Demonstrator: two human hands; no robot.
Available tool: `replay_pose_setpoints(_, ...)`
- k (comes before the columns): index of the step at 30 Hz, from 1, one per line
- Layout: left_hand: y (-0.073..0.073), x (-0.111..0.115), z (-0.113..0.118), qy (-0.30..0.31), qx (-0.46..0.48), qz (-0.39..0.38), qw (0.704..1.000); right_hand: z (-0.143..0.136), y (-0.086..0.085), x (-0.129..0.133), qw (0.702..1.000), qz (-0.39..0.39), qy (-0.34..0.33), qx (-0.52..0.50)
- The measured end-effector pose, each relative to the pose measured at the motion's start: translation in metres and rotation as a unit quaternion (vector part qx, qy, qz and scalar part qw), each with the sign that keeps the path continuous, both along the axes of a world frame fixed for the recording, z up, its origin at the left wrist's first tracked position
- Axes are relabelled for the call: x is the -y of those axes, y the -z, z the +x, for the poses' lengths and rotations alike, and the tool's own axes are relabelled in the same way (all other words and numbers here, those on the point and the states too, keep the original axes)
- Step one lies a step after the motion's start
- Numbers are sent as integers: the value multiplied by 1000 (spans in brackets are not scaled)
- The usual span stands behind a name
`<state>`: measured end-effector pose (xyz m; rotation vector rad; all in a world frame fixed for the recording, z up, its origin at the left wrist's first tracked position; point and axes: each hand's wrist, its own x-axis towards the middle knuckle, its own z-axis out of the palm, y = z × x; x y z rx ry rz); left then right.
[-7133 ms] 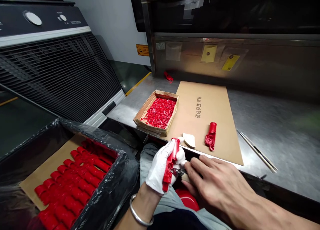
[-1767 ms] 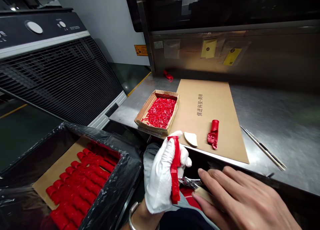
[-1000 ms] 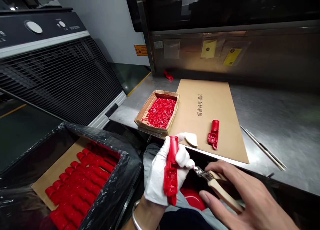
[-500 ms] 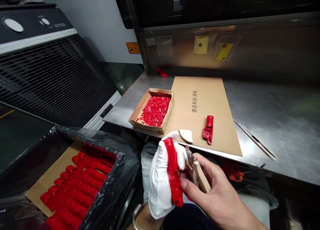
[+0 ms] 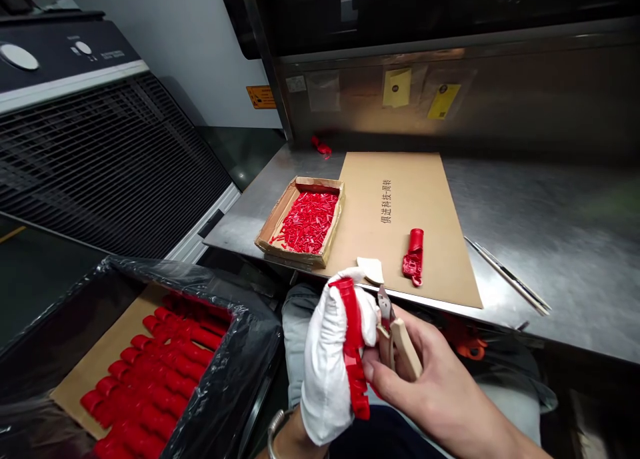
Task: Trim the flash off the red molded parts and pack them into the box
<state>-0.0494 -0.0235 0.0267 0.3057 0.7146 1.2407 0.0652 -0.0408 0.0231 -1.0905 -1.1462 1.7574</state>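
Note:
In a white glove, my left hand [image 5: 327, 366] is wrapped round a red plastic part [image 5: 353, 332], held upright above my lap. My bare right hand [image 5: 425, 372] grips cutting pliers [image 5: 406, 349] with pale handles, their metal jaws pointing up beside the gloved fingers. Its thumb is close to the lower half of the red part. Another red part [image 5: 414, 256] lies on the cardboard sheet [image 5: 415, 186], with a white piece [image 5: 371, 270] at the sheet's front edge.
A cardboard tray [image 5: 325, 252] of small red bits stands left on the metal table [image 5: 540, 232]. Thin rods [image 5: 507, 274] lie at right. A black-lined bin [image 5: 250, 322] at lower left holds several red parts. Red scrap [image 5: 321, 146] sits at the back.
The red part has turned slightly in my left hand, and both hands have shifted a little to the right. The pliers remain in my right hand. The view has moved slightly.

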Motion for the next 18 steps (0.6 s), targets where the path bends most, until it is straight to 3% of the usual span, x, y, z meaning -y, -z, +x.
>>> replay_pose_setpoints(4, 2, 0, 1, 4, -44, 2, 999, 1, 0, 2, 1000, -12, 6, -2)
replay_pose_setpoints(13, 10, 3, -1, 24, -48, -12, 998, 0, 2, 4, 1000, -17, 10, -6)
replay_pose_setpoints(18, 7, 5, 4, -14, -26, -2, 1000, 0, 7, 2, 999, 12, 38, 18)
